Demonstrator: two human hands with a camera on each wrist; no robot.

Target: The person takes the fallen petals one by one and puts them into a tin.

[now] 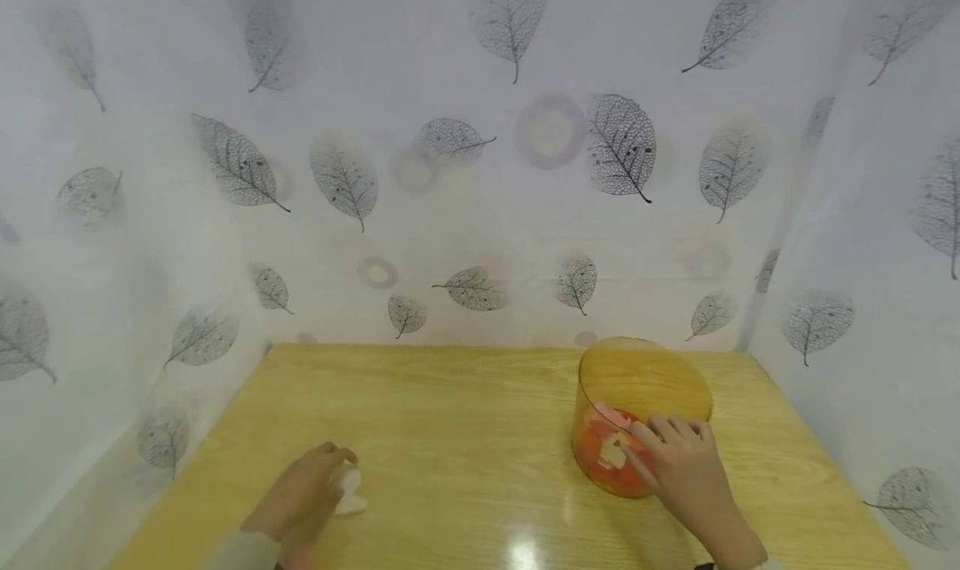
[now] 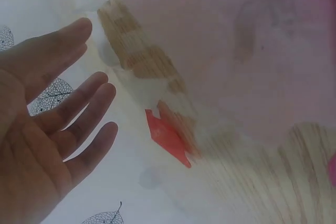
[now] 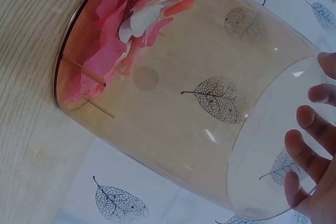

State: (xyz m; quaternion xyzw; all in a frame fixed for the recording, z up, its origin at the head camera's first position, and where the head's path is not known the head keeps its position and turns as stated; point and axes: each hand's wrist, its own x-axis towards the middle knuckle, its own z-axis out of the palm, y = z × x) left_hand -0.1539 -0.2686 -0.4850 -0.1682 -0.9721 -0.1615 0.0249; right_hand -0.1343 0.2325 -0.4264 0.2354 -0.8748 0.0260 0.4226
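In the head view my left hand (image 1: 303, 491) is low over the table beside a small white scrap (image 1: 349, 493), perhaps touching it. The left wrist view shows that hand (image 2: 58, 114) with its fingers extended and apart, holding nothing visible. A red scrap (image 2: 167, 137) lies on the table beyond its fingertips. At the right stands a see-through amber bin (image 1: 645, 370) with pink, red and white crumpled pieces (image 1: 611, 453) at its bottom. My right hand (image 1: 682, 466) is at the bin's near rim, its fingers (image 3: 307, 124) spread; contact with the rim is unclear.
The wood-grain table (image 1: 450, 420) is bounded by white leaf-print sheeting (image 1: 480, 195) at the back and both sides. Something pale pink and blurred (image 2: 220, 51) fills much of the left wrist view. Thin sticks (image 3: 86, 72) show inside the bin among the pieces.
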